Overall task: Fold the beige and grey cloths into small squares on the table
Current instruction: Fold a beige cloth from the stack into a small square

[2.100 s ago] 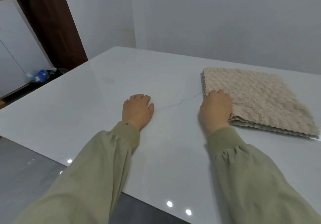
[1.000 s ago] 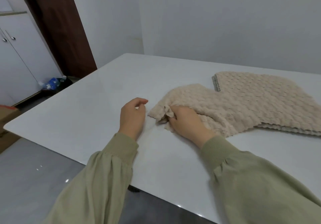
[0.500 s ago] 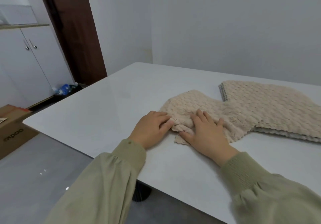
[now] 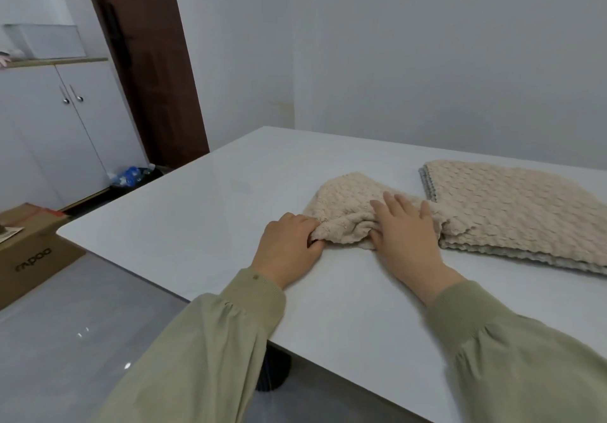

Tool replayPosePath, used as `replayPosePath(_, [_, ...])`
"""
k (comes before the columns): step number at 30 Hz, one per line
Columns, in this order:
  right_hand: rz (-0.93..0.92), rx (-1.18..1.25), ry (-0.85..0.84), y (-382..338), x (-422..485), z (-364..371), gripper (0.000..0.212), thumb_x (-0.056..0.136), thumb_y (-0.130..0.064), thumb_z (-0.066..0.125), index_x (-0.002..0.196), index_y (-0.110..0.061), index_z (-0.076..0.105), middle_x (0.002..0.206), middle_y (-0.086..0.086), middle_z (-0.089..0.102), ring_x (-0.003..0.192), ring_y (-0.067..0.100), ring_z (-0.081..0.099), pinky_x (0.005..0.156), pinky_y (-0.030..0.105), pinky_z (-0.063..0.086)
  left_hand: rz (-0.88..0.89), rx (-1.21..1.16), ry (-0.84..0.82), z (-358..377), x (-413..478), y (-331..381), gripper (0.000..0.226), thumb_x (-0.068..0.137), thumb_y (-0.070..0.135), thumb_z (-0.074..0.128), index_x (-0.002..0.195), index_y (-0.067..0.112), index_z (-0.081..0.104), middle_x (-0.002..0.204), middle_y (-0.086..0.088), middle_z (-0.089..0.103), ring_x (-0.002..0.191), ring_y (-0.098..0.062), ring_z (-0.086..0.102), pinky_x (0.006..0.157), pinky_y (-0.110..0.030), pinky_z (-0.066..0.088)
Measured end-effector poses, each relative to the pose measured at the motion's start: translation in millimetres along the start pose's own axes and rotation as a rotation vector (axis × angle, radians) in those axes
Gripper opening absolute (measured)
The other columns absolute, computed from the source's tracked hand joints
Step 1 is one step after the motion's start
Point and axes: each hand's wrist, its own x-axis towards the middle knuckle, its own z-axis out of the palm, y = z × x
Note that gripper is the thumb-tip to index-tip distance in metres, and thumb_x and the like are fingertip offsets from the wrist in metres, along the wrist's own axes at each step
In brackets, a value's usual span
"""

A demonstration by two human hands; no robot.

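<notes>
A textured beige cloth lies partly pulled off a stack on the white table, bunched at its near left end. My left hand pinches that bunched edge with curled fingers. My right hand lies flat on the cloth just to the right, fingers spread. Further right sits the stack with a beige cloth on top; a grey cloth shows only as thin edges under it.
The table's left corner and near edge are close to my arms. On the floor at left stands a cardboard box. A white cabinet, a dark door and a bin with blue items are behind it.
My right hand dragged the top beige cloth leftward off the stack, then flattened onto it. My left hand moved from the bare table to grip the cloth's bunched edge. The view tilted up.
</notes>
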Motion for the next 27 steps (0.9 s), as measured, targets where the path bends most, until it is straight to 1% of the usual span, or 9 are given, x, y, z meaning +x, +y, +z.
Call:
replayPosePath(3, [-0.004,0.132,0.047,2.6,-8.3,-3.4,0.053,0.093,-0.027,0.048,0.143,-0.019,0.035,0.153,0.007,0.029,0.143,0.025,0.020,0.115,0.052,0.008,-0.031,0.038,0.001,-1.0,-3.3,-1.7,0.034,0.090,0.035,0.045,0.119,0.029,0.059,0.117,0.010,0.061,0.107,-0.016,0.049,0.088,-0.035,0.041])
replayPosePath(6, [-0.025,0.265,-0.140,1.3,-19.0,-7.5,0.058,0.093,-0.047,0.041,0.146,-0.026,0.027,0.152,-0.003,0.030,0.142,0.016,0.019,0.115,0.048,0.008,-0.054,-0.048,-0.009,-2.0,-4.2,-4.9,0.036,0.086,0.027,0.051,0.122,0.029,0.059,0.120,0.010,0.060,0.109,-0.016,0.046,0.092,-0.034,0.040])
replayPosePath(9, [-0.073,0.141,-0.286,-0.8,-20.3,-4.8,0.069,0.088,-0.065,0.036,0.146,-0.029,0.025,0.155,-0.009,0.021,0.143,0.013,0.013,0.114,0.049,0.010,-0.057,-0.264,-0.045,-3.4,-3.8,-12.1,0.043,0.083,0.015,0.057,0.124,0.028,0.060,0.117,0.009,0.062,0.107,-0.013,0.046,0.094,-0.026,0.037])
replayPosePath(12, [-0.061,0.226,-0.264,2.7,-16.6,-3.1,0.057,0.092,-0.051,0.045,0.143,-0.030,0.034,0.153,-0.009,0.028,0.142,0.015,0.019,0.115,0.046,0.016,-0.058,-0.418,-0.096,-6.7,-7.0,-18.2,0.045,0.083,0.016,0.065,0.126,0.029,0.059,0.109,0.010,0.059,0.106,-0.006,0.048,0.095,-0.019,0.037])
replayPosePath(14, [-0.079,0.405,-0.233,9.0,-15.6,-5.4,0.044,0.091,-0.030,0.056,0.135,-0.027,0.049,0.140,-0.006,0.047,0.134,0.017,0.035,0.110,0.037,0.027,-0.084,-0.478,-0.115,-10.1,-9.0,-20.1,0.049,0.082,0.020,0.069,0.128,0.031,0.057,0.109,0.008,0.055,0.105,-0.002,0.051,0.097,-0.016,0.037])
replayPosePath(16, [-0.013,0.568,-0.144,14.8,-16.6,-12.4,0.032,0.084,-0.010,0.062,0.114,-0.022,0.065,0.108,-0.010,0.062,0.112,0.016,0.054,0.091,0.025,0.037,-0.100,-0.504,-0.124,-13.9,-10.6,-20.2,0.052,0.081,0.021,0.070,0.129,0.031,0.055,0.111,0.008,0.057,0.105,-0.001,0.052,0.094,-0.010,0.035])
replayPosePath(19, [0.223,0.709,0.099,26.6,-17.3,-21.9,0.022,0.075,-0.002,0.067,0.085,-0.021,0.064,0.082,-0.011,0.064,0.086,0.017,0.058,0.070,0.025,0.036,-0.134,-0.468,-0.081,-17.8,-10.9,-20.4,0.040,0.083,0.016,0.069,0.120,0.026,0.062,0.104,0.013,0.061,0.099,0.000,0.052,0.087,-0.008,0.037])
replayPosePath(22, [0.312,0.802,0.202,33.7,-21.5,-24.8,0.022,0.075,0.001,0.064,0.083,-0.019,0.065,0.081,-0.006,0.066,0.082,0.016,0.059,0.068,0.024,0.040,-0.201,-0.323,0.023,-19.3,-10.1,-22.0,0.016,0.087,0.013,0.064,0.100,0.017,0.071,0.101,0.006,0.065,0.096,-0.009,0.056,0.085,-0.014,0.038])
replayPosePath(27, [0.230,0.746,0.210,23.8,-26.7,-24.6,0.029,0.081,0.005,0.049,0.097,-0.012,0.066,0.100,0.001,0.062,0.102,0.019,0.053,0.083,0.024,0.034,-0.381,-0.013,0.275,-21.9,-12.4,-31.5,0.021,0.089,0.009,0.049,0.094,0.017,0.068,0.096,-0.002,0.068,0.096,-0.023,0.056,0.087,-0.034,0.041])
